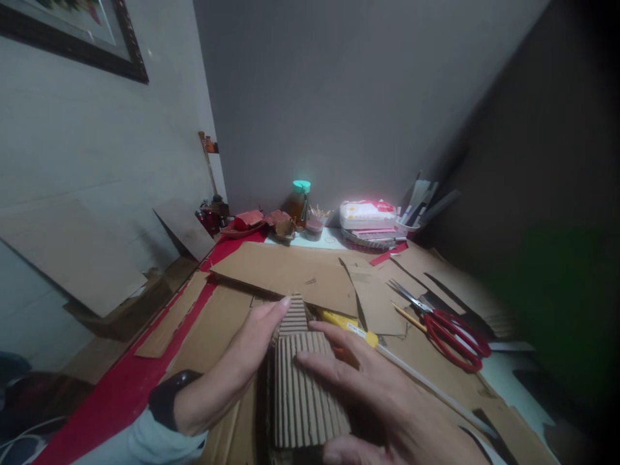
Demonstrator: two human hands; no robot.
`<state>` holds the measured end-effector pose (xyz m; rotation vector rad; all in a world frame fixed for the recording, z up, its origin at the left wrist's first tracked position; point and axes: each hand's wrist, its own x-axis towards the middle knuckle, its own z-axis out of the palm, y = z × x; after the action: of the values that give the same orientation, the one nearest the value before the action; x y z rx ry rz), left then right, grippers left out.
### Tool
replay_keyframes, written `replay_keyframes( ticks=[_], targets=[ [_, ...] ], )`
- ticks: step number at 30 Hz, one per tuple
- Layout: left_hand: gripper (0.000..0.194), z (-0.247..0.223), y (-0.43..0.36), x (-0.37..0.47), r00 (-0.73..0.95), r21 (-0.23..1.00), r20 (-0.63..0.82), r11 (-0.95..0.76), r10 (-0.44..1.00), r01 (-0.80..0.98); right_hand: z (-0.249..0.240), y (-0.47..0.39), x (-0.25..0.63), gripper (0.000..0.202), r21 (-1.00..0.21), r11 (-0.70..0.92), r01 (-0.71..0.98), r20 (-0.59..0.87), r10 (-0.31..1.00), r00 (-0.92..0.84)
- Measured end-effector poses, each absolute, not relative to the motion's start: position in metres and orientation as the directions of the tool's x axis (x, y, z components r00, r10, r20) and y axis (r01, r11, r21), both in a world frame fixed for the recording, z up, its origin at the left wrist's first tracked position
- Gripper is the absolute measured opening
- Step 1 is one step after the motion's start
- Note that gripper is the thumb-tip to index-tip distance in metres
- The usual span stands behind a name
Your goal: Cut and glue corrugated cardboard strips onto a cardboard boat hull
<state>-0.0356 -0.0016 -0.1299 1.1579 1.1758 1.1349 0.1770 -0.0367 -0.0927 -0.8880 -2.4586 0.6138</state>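
1. Nearest the camera, reaching in from the lower right with the right hand [392, 387]: touching the upper face of a ribbed cardboard panel [303, 394] with fingers spread apart rather than clamped. Thumb close by the near edge; contact there hard to tell.
2. Steadying, by the look of it, with the left hand [249, 339]: one digit laid against the left edge of a narrower ribbed strip [293, 315] at the panel's far end. Cannot tell whether gripping or merely resting, with the other digits largely hidden.
3. Placed front and centre, between both hands, above brown cardboard [216, 316]: panel with ribs running lengthwise, strip with ribs running crosswise.
4. Step in hand, judging from the light touch: probably lining up panel and strip and pressing both into place.
5. Next move, as a judgement: calls for holding the far strip steady, then pressing evenly along the joint without crushing the ribs.
6. Lying just beyond the right fingers: a yellow tool [371, 340], of unclear kind. Farther right, well apart from both hands: red-handled scissors [436, 321], beside a thin yellowish stick [409, 316].
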Motion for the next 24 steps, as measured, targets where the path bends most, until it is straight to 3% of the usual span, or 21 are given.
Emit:
replay_keyframes(
  ticks=[13, 24],
  targets=[
    [0.030, -0.128, 0.006, -0.036, 0.078, 0.983, 0.053, -0.066, 0.996, 0.170, -0.098, -0.037, 0.179, 0.065, -0.515, 0.735, 0.441, 0.305, 0.638, -0.707],
    [0.026, -0.128, 0.005, -0.039, 0.104, 0.997, -0.033, 0.025, 0.994, 0.078, -0.102, -0.037, 0.182, 0.063, -0.531, 0.684, 0.501, 0.225, 0.683, -0.695]
  ],
)
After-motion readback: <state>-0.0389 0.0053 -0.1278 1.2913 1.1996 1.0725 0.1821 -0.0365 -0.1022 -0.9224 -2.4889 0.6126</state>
